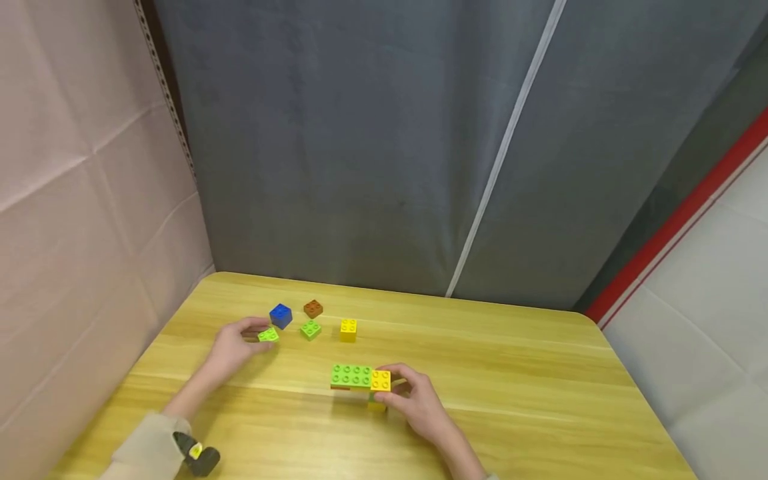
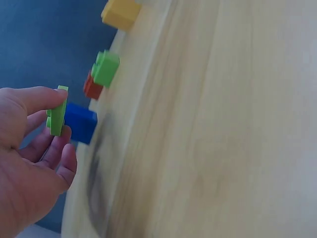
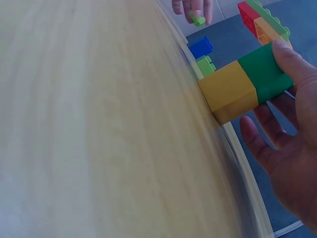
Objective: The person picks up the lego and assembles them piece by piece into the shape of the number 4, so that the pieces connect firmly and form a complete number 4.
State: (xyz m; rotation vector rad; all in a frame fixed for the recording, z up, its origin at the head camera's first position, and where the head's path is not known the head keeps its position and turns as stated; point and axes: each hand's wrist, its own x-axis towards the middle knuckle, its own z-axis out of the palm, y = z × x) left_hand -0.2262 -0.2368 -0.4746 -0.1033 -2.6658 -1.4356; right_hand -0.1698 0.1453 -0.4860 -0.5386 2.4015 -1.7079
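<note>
My left hand (image 1: 233,348) pinches a thin light green brick (image 2: 58,116) between thumb and fingers, above the table's left part. My right hand (image 1: 419,405) grips a built block structure (image 1: 351,375) at its right end, thumb in front and fingers behind. In the right wrist view, a yellow brick (image 3: 230,94) forms its foot at the table, with a green brick (image 3: 265,72) stacked on it. A long green studded brick reaches out to the left at the top, beside a yellow one, with a red brick (image 3: 247,20) under it.
Loose bricks lie on the wooden table (image 1: 510,387) beyond the hands: a blue one (image 1: 281,316), a brown-red one (image 1: 313,309), a light green one (image 1: 311,330) and a yellow one (image 1: 348,331). A grey curtain (image 1: 360,167) hangs behind the far edge.
</note>
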